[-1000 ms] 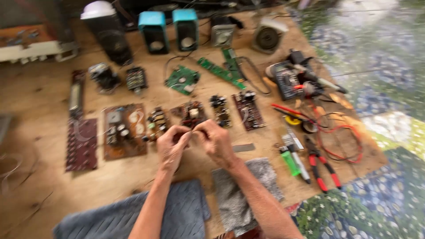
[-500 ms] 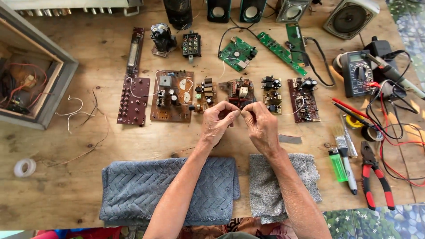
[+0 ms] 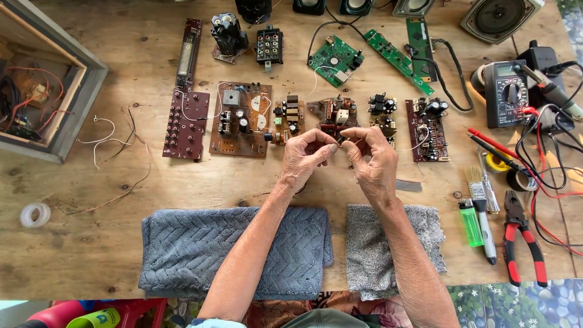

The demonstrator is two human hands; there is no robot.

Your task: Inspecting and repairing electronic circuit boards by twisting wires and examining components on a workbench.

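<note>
Head view: a person works at a wooden table (image 3: 91, 255) strewn with stripped electronics. Nearest the viewer, a blue-grey towel (image 3: 200, 249) and a smaller grey cloth (image 3: 388, 243) lie under the forearms. Just beyond them, the left hand (image 3: 303, 159) and right hand (image 3: 373, 163) meet fingertip to fingertip, each pinching one end of a small dark component (image 3: 339, 141) (too small to identify) held in the air between them, just above the near edge of a small brown circuit board (image 3: 331, 113). To the right of the hands lie a green lighter (image 3: 471, 223), a white pen (image 3: 486, 228) and red-handled pliers (image 3: 520, 240). Beyond the hands, a row of brown boards runs across the table, the large brown board (image 3: 240, 119) among them; farther still, a green circuit board (image 3: 333, 59) and a multimeter (image 3: 507, 94). The boards lie spread out singly, so stripping appears well advanced; the part in hand looks unfinished.
</note>
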